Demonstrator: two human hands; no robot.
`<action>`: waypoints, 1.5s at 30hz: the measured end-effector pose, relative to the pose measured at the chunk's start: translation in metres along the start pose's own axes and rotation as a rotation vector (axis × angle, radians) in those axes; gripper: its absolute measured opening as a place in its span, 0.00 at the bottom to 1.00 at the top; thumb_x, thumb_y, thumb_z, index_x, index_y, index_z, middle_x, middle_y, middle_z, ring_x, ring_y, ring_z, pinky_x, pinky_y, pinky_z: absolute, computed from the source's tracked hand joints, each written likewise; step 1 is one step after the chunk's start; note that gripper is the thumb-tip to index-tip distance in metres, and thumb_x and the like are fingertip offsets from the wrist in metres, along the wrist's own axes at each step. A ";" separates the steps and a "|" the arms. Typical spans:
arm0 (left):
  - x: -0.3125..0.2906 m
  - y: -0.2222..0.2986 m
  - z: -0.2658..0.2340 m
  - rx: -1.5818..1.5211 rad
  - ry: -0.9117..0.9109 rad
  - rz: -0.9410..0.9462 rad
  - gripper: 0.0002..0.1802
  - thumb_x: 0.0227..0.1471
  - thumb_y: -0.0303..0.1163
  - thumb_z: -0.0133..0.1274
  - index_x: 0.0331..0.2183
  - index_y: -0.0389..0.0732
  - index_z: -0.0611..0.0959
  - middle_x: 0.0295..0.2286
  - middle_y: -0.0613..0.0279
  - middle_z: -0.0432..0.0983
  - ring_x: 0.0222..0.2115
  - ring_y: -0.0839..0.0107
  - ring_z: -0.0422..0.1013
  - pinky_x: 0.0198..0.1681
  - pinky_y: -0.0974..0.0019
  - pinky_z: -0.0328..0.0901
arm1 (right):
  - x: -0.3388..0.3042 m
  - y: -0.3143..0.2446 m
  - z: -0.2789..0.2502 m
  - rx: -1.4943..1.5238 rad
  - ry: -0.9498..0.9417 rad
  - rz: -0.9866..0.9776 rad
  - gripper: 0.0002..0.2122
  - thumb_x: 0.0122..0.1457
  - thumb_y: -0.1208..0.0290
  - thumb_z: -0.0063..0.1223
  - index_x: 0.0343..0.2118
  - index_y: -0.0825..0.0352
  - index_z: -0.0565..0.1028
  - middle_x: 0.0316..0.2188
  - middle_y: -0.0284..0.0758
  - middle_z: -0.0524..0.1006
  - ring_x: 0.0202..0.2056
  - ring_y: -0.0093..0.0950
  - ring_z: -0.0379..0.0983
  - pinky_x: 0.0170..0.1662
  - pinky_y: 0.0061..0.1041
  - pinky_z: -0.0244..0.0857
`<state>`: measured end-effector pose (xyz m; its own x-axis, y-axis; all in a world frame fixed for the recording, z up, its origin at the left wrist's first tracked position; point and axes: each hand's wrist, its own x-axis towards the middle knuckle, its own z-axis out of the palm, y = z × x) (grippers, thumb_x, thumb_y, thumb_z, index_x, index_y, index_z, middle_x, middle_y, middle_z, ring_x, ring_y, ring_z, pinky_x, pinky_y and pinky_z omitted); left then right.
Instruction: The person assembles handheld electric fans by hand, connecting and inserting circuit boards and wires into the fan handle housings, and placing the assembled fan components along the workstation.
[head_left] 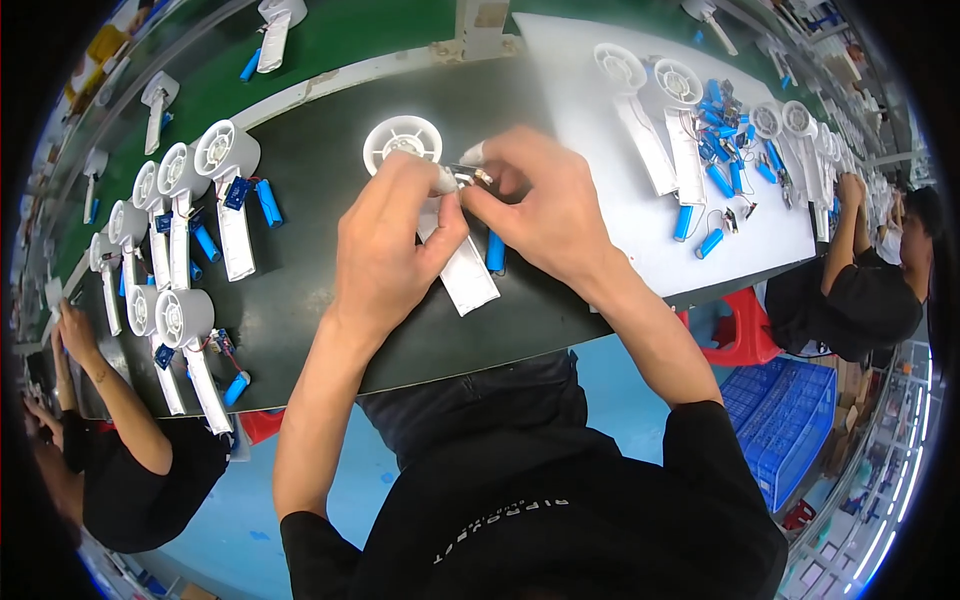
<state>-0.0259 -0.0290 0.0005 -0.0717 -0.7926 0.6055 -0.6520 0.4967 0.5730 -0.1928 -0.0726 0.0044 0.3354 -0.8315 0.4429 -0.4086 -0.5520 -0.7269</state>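
Observation:
A white handheld fan [468, 275] lies on the dark table in front of me, its round slatted head away from me and its handle towards me. My left hand [392, 235] is closed over the fan's neck, thumb and forefinger pinched; what sits between them is hidden. Beside it, my right hand [550, 205] pinches a small metallic part with thin wires [482, 176]. White covers wrap a fingertip on each hand. A blue cylindrical battery [496, 252] lies along the handle, under my right hand.
At left stand several fan bodies [228, 150] with blue batteries and circuit boards. On a white sheet [585, 120] at right lie more fans and a heap of batteries [722, 140]. Co-workers [150, 470] sit on both sides. A blue crate [785, 420] stands on the floor.

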 end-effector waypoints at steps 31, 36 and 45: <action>-0.001 0.000 -0.005 -0.022 0.029 -0.061 0.10 0.42 0.19 0.59 0.28 0.36 0.75 0.25 0.58 0.70 0.24 0.61 0.69 0.26 0.64 0.65 | -0.005 0.002 -0.012 0.161 -0.378 0.396 0.12 0.57 0.76 0.57 0.43 0.74 0.75 0.35 0.34 0.77 0.31 0.20 0.73 0.38 0.20 0.68; 0.001 0.002 -0.004 -0.049 0.026 -0.098 0.09 0.42 0.19 0.59 0.28 0.36 0.75 0.25 0.58 0.70 0.24 0.63 0.69 0.26 0.65 0.65 | -0.003 0.007 -0.017 0.554 -0.241 0.469 0.11 0.62 0.76 0.52 0.46 0.72 0.73 0.36 0.36 0.79 0.38 0.22 0.76 0.44 0.22 0.69; 0.003 0.005 -0.002 -0.089 0.032 -0.153 0.09 0.43 0.19 0.59 0.29 0.36 0.75 0.24 0.59 0.69 0.23 0.66 0.68 0.23 0.67 0.62 | -0.005 0.005 -0.009 0.268 -0.080 0.201 0.07 0.55 0.78 0.56 0.35 0.75 0.75 0.24 0.32 0.74 0.27 0.20 0.72 0.33 0.18 0.67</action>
<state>-0.0283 -0.0277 0.0060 0.0482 -0.8504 0.5240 -0.5840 0.4016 0.7054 -0.2041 -0.0718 0.0038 0.3407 -0.9084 0.2421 -0.2395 -0.3329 -0.9120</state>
